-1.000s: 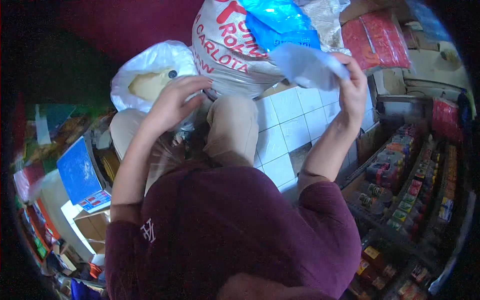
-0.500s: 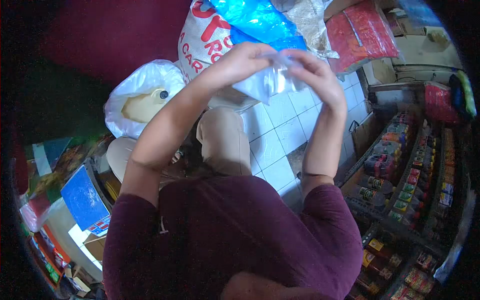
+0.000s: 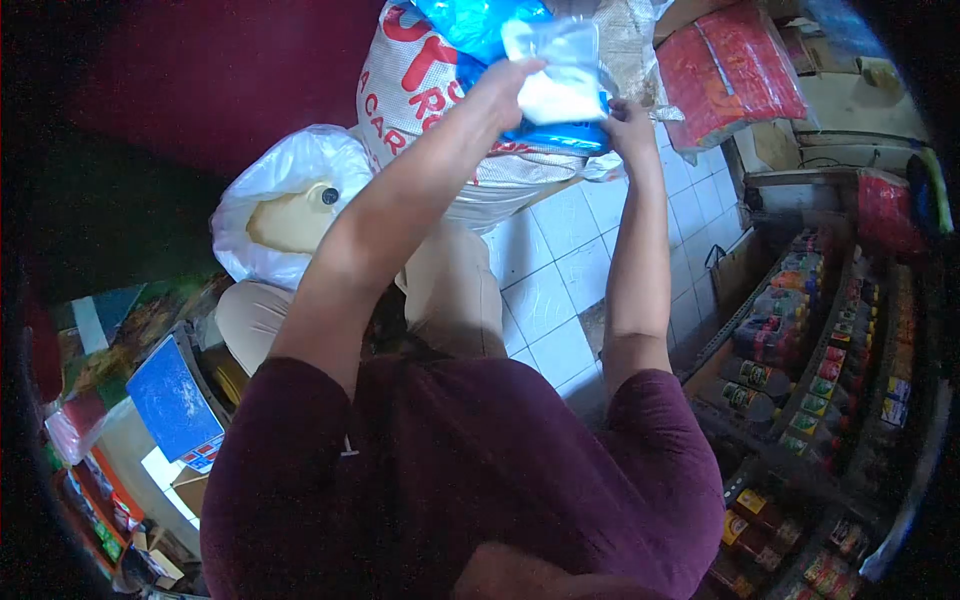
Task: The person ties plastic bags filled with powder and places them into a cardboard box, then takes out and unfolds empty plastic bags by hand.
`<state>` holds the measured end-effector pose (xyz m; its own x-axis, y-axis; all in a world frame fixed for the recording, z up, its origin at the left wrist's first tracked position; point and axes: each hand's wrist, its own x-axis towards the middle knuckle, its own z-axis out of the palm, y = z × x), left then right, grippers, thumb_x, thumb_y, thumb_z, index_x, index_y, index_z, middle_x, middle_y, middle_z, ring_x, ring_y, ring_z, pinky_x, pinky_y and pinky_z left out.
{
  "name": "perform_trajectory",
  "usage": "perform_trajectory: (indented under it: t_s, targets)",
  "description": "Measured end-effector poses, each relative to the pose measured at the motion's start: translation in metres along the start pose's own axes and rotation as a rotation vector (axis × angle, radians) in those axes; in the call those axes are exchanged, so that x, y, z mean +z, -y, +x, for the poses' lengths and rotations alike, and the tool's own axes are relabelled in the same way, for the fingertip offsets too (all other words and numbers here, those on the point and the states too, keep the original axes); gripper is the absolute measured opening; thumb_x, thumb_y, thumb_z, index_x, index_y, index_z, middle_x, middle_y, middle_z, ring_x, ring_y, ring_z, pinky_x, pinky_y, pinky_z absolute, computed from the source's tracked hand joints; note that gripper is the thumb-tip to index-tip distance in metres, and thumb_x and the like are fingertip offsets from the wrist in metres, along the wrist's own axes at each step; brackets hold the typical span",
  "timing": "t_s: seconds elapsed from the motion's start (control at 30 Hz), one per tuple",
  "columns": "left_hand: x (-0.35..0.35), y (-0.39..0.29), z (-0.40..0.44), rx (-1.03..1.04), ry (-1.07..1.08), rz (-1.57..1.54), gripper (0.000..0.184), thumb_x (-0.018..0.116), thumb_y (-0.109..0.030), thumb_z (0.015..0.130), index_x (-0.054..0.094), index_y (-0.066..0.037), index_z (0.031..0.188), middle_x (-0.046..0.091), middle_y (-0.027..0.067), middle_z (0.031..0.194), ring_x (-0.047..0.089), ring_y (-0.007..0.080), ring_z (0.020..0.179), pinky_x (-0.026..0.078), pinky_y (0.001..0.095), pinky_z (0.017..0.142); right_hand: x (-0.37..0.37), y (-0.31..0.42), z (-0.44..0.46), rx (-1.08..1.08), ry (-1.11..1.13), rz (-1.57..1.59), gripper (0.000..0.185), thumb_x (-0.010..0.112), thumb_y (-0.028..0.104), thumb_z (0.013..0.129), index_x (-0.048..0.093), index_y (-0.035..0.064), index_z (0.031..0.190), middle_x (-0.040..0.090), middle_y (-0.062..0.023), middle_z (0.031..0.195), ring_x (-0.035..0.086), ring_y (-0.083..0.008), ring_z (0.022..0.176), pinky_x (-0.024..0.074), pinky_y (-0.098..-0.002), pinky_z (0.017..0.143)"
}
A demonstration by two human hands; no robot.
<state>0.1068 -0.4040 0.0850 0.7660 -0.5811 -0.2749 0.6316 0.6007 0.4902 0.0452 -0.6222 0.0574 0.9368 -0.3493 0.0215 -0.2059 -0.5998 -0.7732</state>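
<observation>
My left hand (image 3: 510, 90) holds a flat clear plastic bag (image 3: 568, 45) by its left edge. The lower part of the bag looks bright white; I cannot tell whether that is glare or contents. Beneath it, a shiny blue plastic bag (image 3: 470, 25) lies over the top of a large white woven sack (image 3: 400, 85) with red lettering. At the right edge of the blue plastic, my right hand (image 3: 632, 132) is closed, its fingertips pinching that edge. The fingertips are dark and partly hard to make out.
A jerrycan with a black cap (image 3: 290, 225) stands in white plastic beside my knee. Red-wrapped packs (image 3: 725, 80) lie at the back right. Shelves of bottles (image 3: 770, 350) line the right side. White floor tiles (image 3: 560, 290) show below my hands. A blue box (image 3: 170, 390) is at left.
Both hands have moved apart and further over the sack. My right hand has let go of the clear bag and gone to the blue plastic; my left hand keeps the clear bag.
</observation>
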Motion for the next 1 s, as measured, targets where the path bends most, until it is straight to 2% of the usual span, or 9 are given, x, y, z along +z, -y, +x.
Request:
perform_trajectory:
  t_s: [0.17, 0.2, 0.33, 0.43, 0.73, 0.8, 0.87, 0.97, 1.0]
  targets:
    - [-0.014, -0.029, 0.068, 0.101, 0.121, 0.088, 0.031, 0.055, -0.014, 0.082, 0.053, -0.001, 0.11, 0.061, 0.0133, 0.102, 0.061, 0.0248, 0.09, 0.05, 0.0389, 0.082, 0.018, 0.009, -0.011, -0.013, -0.071, -0.076, 0.071, 0.076, 0.038, 0.062, 0.052, -0.0096, 0.109, 0.061, -0.0224, 0.095, 0.061, -0.0271, 0.084, 0.0483, -0.0343, 0.073]
    - [-0.019, -0.048, 0.065, -0.161, 0.106, 0.043, 0.033, 0.051, -0.015, 0.085, 0.049, 0.001, 0.114, 0.059, 0.0142, 0.105, 0.058, 0.0261, 0.097, 0.046, 0.0375, 0.088, 0.02, 0.014, -0.014, -0.034, -0.053, -0.133, 0.065, 0.076, 0.029, 0.063, 0.051, -0.0087, 0.11, 0.061, -0.0201, 0.093, 0.061, -0.0252, 0.083, 0.048, -0.0333, 0.074]
    - [-0.02, -0.077, 0.078, -0.105, 0.238, 0.062, 0.033, 0.049, -0.021, 0.087, 0.051, 0.002, 0.11, 0.058, 0.019, 0.108, 0.057, 0.0316, 0.1, 0.045, 0.046, 0.09, 0.022, 0.018, -0.028, -0.039, -0.074, 0.151, 0.045, 0.066, 0.009, 0.065, 0.054, -0.0068, 0.106, 0.061, -0.0112, 0.087, 0.058, -0.0183, 0.076, 0.0468, -0.0298, 0.07]
    - [-0.017, -0.093, 0.073, -0.101, 0.162, 0.084, 0.034, 0.048, -0.021, 0.087, 0.051, 0.003, 0.111, 0.059, 0.019, 0.107, 0.058, 0.0319, 0.1, 0.043, 0.0473, 0.092, -0.008, 0.006, -0.04, 0.118, 0.059, 0.28, 0.029, 0.06, 0.008, 0.072, 0.061, -0.0014, 0.098, 0.061, -0.0071, 0.081, 0.055, -0.0137, 0.072, 0.0439, -0.0258, 0.064]
    - [-0.017, -0.103, 0.063, -0.113, 0.202, 0.125, 0.033, 0.049, -0.02, 0.086, 0.053, 0.003, 0.11, 0.059, 0.0177, 0.108, 0.057, 0.031, 0.101, 0.043, 0.0459, 0.093, -0.085, 0.001, -0.085, -0.036, -0.28, 0.724, 0.028, 0.049, 0.002, 0.087, 0.044, -0.0013, 0.115, 0.055, -0.0087, 0.106, 0.053, -0.0164, 0.093, 0.0437, -0.0298, 0.083]
    - [-0.013, -0.105, 0.052, 0.007, 0.163, 0.353, 0.033, 0.049, -0.019, 0.086, 0.053, 0.003, 0.11, 0.06, 0.0168, 0.107, 0.058, 0.0289, 0.101, 0.044, 0.0429, 0.092, -0.094, 0.0, -0.092, -0.036, -0.373, 0.817, 0.031, 0.049, 0.001, 0.087, 0.043, -0.0011, 0.117, 0.055, -0.011, 0.109, 0.055, -0.02, 0.097, 0.0445, -0.0335, 0.086]
    - [-0.002, -0.108, 0.03, -0.138, 0.106, 0.577, 0.032, 0.05, -0.017, 0.085, 0.054, 0.004, 0.108, 0.06, 0.0151, 0.106, 0.058, 0.0246, 0.1, 0.046, 0.0372, 0.09, -0.1, -0.008, -0.098, -0.04, -0.397, 0.885, 0.034, 0.051, 0.0, 0.086, 0.041, -0.0008, 0.119, 0.054, -0.0137, 0.111, 0.056, -0.0233, 0.098, 0.0461, -0.0363, 0.086]
    - [-0.017, -0.086, 0.05, 0.332, 0.677, 1.222, 0.03, 0.055, -0.021, 0.082, 0.06, -0.006, 0.108, 0.06, 0.0098, 0.107, 0.056, 0.0213, 0.101, 0.044, 0.0348, 0.087, -0.097, -0.009, -0.107, -0.071, -0.389, 0.952, 0.034, 0.051, 0.001, 0.086, 0.042, 0.0002, 0.119, 0.054, -0.0141, 0.111, 0.057, -0.0238, 0.097, 0.0468, -0.037, 0.086]
    - [-0.012, -0.074, 0.057, 0.248, 0.636, 1.381, 0.031, 0.056, -0.018, 0.08, 0.059, -0.004, 0.107, 0.061, 0.0095, 0.102, 0.059, 0.0202, 0.092, 0.046, 0.0341, 0.081, -0.095, -0.014, -0.109, -0.04, -0.384, 0.967, 0.034, 0.051, 0.001, 0.086, 0.042, 0.0006, 0.119, 0.055, -0.0138, 0.111, 0.057, -0.0234, 0.097, 0.0469, -0.0368, 0.086]
